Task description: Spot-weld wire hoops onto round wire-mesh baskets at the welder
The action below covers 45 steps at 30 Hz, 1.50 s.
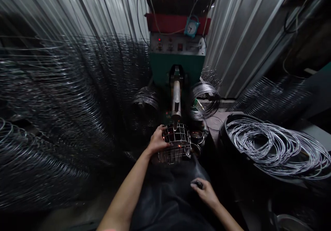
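Left fingers (165, 139) gripping wire cage (178, 144) under welder electrode (176, 99), right fingers (196, 186) closed on dark object (199, 185), wire coils (271, 144)

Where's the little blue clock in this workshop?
In the head view, the blue clock sits at top centre against the machine's red housing, just above its control panel.

Beside the left hand (157, 141), the wire cage (177, 144) makes a silver grid (flecked with orange sparks). Ahead of the hands, a green machine body (178, 68) sits below a red panel (176, 23). Right of the right hand (204, 192), silver wire coils (269, 144) fill a black tub (224, 144). Between the hands hangs a black apron (168, 200).
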Available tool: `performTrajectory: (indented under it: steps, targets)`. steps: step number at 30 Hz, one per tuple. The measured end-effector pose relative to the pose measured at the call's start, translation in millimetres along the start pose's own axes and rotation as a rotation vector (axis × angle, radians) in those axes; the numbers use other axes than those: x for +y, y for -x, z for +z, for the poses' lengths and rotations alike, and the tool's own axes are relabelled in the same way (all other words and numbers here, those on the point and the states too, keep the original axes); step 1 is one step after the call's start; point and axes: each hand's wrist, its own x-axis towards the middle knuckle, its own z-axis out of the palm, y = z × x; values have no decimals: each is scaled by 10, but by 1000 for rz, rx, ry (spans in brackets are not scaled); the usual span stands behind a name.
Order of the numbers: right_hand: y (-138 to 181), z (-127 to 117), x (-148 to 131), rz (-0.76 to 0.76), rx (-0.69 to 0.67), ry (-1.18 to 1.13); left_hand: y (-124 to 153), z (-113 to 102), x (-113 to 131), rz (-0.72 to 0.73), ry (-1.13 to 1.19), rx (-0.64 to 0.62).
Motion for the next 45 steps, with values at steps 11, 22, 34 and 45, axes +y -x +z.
performTrajectory:
  steps: [11, 22, 34, 45]
  targets:
    - [24, 49, -40, -30, 43, 26, 115, -5, 187, 40, -89, -34]
    - [-1233, -621, -993, -557, 208, 236, -135, -273, 83, -3, 44, -205]
    - [-2535, -482, -1294, -348, -93, 625, -760, -178, 152, -38, -410, -220]
    - [-2489, -757, -1475, -386, -157, 678, -355, -350, 188, 298, -376, -338]
